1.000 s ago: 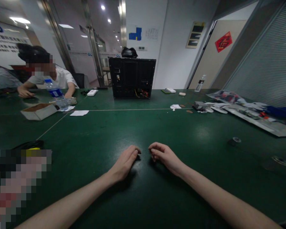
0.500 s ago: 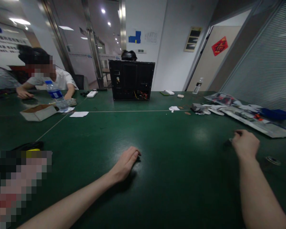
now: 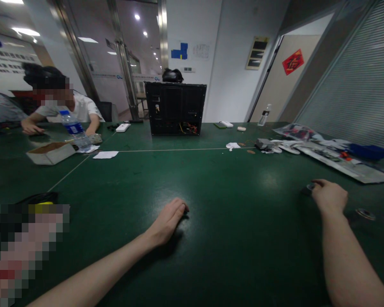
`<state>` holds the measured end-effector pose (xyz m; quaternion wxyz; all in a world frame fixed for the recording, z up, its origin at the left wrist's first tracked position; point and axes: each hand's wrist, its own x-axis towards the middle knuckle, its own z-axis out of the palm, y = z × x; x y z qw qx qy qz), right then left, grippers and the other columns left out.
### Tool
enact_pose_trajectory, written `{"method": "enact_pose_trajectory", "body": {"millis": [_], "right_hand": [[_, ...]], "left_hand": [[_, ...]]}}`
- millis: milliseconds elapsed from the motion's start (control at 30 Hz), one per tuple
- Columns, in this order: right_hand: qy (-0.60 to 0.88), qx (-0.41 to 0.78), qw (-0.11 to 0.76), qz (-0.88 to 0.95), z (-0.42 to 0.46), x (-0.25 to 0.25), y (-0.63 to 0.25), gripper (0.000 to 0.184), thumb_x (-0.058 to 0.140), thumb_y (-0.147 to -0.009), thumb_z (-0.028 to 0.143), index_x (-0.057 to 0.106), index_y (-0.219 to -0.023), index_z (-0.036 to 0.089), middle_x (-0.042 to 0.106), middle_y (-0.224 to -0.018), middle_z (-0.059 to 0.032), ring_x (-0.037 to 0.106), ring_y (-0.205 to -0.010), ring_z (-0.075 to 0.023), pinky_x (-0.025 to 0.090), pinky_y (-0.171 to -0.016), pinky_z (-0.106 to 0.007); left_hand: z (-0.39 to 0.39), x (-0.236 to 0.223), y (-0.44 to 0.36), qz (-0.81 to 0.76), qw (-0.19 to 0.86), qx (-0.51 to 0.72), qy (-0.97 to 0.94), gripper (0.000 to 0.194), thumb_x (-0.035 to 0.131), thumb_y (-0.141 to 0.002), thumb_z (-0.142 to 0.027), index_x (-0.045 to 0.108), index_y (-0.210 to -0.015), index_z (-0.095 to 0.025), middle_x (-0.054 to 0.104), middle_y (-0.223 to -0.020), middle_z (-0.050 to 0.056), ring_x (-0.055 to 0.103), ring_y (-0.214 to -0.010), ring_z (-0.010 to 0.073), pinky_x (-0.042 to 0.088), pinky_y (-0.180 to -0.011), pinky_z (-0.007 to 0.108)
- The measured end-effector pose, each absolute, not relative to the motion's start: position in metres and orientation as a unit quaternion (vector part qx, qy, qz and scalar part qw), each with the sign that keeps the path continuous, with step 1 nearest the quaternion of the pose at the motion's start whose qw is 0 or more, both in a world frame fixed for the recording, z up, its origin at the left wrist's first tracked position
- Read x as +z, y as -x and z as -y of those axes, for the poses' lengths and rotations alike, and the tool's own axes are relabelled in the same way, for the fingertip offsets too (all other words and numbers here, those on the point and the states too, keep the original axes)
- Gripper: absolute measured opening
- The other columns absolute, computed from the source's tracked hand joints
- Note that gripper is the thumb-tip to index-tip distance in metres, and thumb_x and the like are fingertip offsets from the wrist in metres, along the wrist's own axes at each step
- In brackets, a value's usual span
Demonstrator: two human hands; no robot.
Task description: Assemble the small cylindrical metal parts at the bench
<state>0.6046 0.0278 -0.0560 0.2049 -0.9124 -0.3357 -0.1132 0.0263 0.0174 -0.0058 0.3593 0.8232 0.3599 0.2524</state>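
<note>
Two bare hands show on my feed. The right hand (image 3: pixel 330 198) has its fingers curled at the small cylinder (image 3: pixel 307 189), which stands at that hand's ten o'clock; whether they touch or grip it, I cannot tell. The left hand (image 3: pixel 168 219), at the right one's nine o'clock, rests palm down, fingers bent and close together; I see nothing in it, though its underside is hidden.

I judge the cylinder stiff, perhaps metal and fairly dense, and smooth enough to slip, so I favour opposed fingers around its side, below the pale rim. A second cylinder (image 3: pixel 365 214) stands near the right wrist at four o'clock, a possible snag. Beyond, at one o'clock, the edge of a littered board (image 3: pixel 365 171) limits reach. Toward nine, the green surface (image 3: pixel 243 204) looks roomiest to me; the black-cased unit (image 3: pixel 176 106) sits well apart at ten.
</note>
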Motion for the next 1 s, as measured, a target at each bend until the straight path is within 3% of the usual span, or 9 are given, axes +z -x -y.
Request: {"method": "enact_pose_trajectory", "body": {"millis": [467, 767, 1000], "right_hand": [[0.921, -0.08, 0.182, 0.336, -0.0286, -0.0534, -0.6075, 0.034, 0.046, -0.074, 0.029, 0.071, -0.094, 0.019, 0.069, -0.09, -0.0164, 0.063, -0.079, -0.0321, 0.045, -0.063, -0.038], [0.927, -0.064, 0.183, 0.322, -0.0284, -0.0532, -0.6106, 0.032, 0.052, -0.069, 0.03, 0.073, -0.089, 0.018, 0.068, -0.089, -0.0202, 0.063, -0.076, -0.0354, 0.045, -0.058, -0.04], [0.93, -0.073, 0.181, 0.31, -0.0274, -0.0485, -0.6035, 0.04, 0.057, -0.069, 0.034, 0.069, -0.104, 0.018, 0.066, -0.097, -0.023, 0.062, -0.084, -0.0389, 0.044, -0.056, -0.041]], "left_hand": [[-0.0191, -0.0063, -0.0274, -0.355, 0.356, 0.248, -0.828, 0.044, 0.018, -0.098, -0.037, 0.056, -0.091, -0.017, 0.056, -0.091, 0.007, 0.051, -0.086, 0.0208, 0.043, -0.082, 0.035], [-0.0192, -0.0065, -0.0273, -0.354, 0.352, 0.245, -0.831, 0.043, 0.018, -0.098, -0.037, 0.056, -0.09, -0.017, 0.056, -0.09, 0.007, 0.051, -0.086, 0.0209, 0.042, -0.083, 0.035], [-0.0192, -0.007, -0.0272, -0.359, 0.349, 0.24, -0.832, 0.043, 0.019, -0.098, -0.036, 0.056, -0.089, -0.017, 0.056, -0.089, 0.006, 0.051, -0.086, 0.0202, 0.042, -0.083, 0.035]]}}
